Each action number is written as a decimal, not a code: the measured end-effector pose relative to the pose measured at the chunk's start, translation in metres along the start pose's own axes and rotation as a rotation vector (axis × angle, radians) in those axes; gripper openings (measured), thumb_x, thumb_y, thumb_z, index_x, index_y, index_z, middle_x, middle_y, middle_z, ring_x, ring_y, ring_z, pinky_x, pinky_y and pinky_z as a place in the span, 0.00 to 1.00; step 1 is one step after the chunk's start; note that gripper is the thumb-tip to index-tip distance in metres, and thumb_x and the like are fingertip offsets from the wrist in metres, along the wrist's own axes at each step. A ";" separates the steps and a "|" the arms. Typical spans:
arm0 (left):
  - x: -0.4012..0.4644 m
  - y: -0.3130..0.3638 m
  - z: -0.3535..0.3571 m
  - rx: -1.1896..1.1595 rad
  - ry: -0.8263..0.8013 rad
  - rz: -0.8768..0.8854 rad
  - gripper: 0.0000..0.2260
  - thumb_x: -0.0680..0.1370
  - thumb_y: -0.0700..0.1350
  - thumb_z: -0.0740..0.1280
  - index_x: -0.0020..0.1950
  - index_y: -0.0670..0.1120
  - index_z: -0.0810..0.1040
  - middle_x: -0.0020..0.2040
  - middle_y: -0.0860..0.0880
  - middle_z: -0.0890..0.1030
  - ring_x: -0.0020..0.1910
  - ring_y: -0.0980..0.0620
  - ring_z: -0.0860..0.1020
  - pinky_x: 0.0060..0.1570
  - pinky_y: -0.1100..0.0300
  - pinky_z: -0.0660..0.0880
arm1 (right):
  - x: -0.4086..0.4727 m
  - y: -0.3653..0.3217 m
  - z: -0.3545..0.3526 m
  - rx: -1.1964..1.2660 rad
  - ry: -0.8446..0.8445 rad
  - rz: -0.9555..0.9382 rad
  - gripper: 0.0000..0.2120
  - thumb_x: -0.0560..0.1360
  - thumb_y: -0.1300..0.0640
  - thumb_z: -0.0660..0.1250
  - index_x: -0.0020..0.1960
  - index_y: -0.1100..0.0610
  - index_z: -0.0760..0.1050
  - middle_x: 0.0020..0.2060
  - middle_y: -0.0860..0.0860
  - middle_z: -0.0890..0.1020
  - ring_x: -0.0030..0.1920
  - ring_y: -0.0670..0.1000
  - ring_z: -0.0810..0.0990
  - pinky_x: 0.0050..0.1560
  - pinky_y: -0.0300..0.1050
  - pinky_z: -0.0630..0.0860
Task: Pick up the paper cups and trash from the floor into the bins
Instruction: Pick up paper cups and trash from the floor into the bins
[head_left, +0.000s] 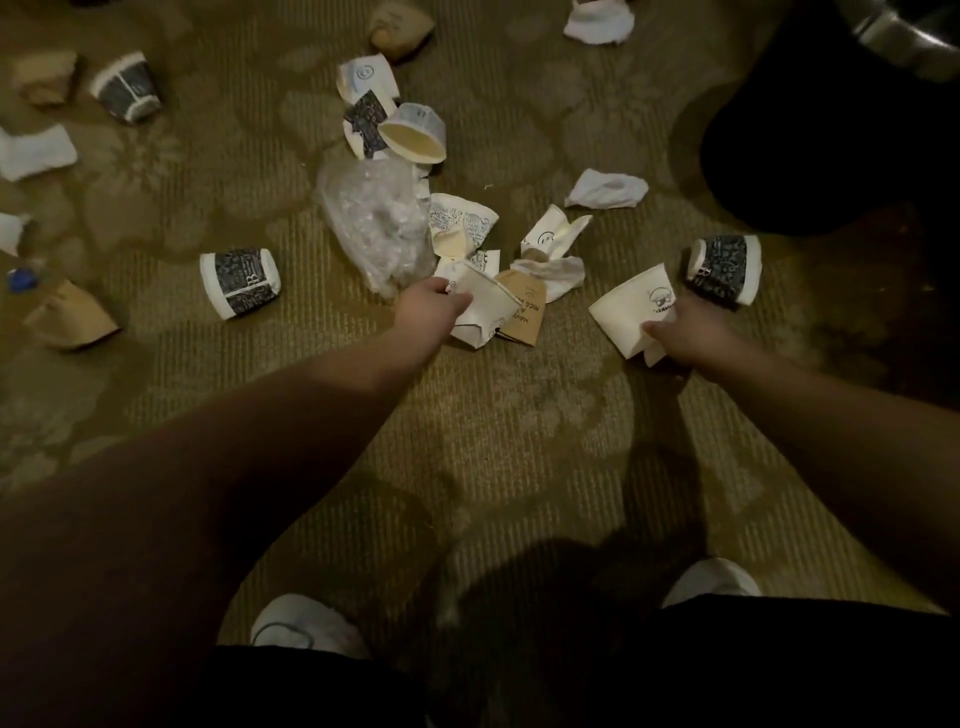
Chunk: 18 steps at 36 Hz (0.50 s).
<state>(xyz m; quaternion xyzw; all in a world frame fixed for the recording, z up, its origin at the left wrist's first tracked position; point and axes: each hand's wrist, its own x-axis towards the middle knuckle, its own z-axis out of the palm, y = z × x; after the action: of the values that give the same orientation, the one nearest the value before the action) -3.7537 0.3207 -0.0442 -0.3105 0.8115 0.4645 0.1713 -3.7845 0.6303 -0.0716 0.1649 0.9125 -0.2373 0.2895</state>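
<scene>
Paper cups, light and easily crushed: left grip (434, 306) pinches a white cup (480, 312), right grip (680, 332) clamps a flattened cup (631, 306).

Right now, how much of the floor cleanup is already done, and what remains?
Nothing visibly binned yet. In hand: the left hand grips crushed cups, the right hand holds a white cup. Left on the carpet: a plastic bag, dark printed cups, tissues and brown paper.
</scene>
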 end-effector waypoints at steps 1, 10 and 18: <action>0.001 0.002 0.000 0.010 0.023 -0.014 0.19 0.78 0.47 0.70 0.68 0.44 0.77 0.59 0.47 0.81 0.54 0.51 0.79 0.45 0.63 0.70 | -0.002 0.001 -0.001 0.013 -0.017 0.009 0.28 0.79 0.49 0.67 0.75 0.57 0.64 0.67 0.57 0.74 0.60 0.59 0.77 0.60 0.58 0.76; 0.014 0.015 0.005 0.112 0.086 -0.092 0.24 0.78 0.48 0.71 0.71 0.43 0.73 0.64 0.44 0.78 0.60 0.46 0.78 0.51 0.57 0.73 | -0.016 0.010 -0.010 -0.040 -0.074 -0.028 0.20 0.80 0.52 0.66 0.68 0.59 0.69 0.60 0.59 0.77 0.54 0.59 0.79 0.47 0.50 0.76; 0.020 0.021 0.008 0.175 0.095 -0.047 0.23 0.77 0.48 0.71 0.71 0.44 0.72 0.61 0.44 0.78 0.55 0.47 0.79 0.54 0.54 0.76 | 0.005 0.009 -0.048 0.166 0.178 -0.201 0.22 0.79 0.52 0.65 0.69 0.61 0.68 0.67 0.57 0.70 0.68 0.58 0.70 0.69 0.59 0.68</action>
<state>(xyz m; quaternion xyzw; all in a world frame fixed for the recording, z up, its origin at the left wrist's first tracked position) -3.7822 0.3287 -0.0462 -0.3352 0.8486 0.3724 0.1698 -3.8060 0.6642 -0.0431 0.1165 0.9238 -0.3240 0.1676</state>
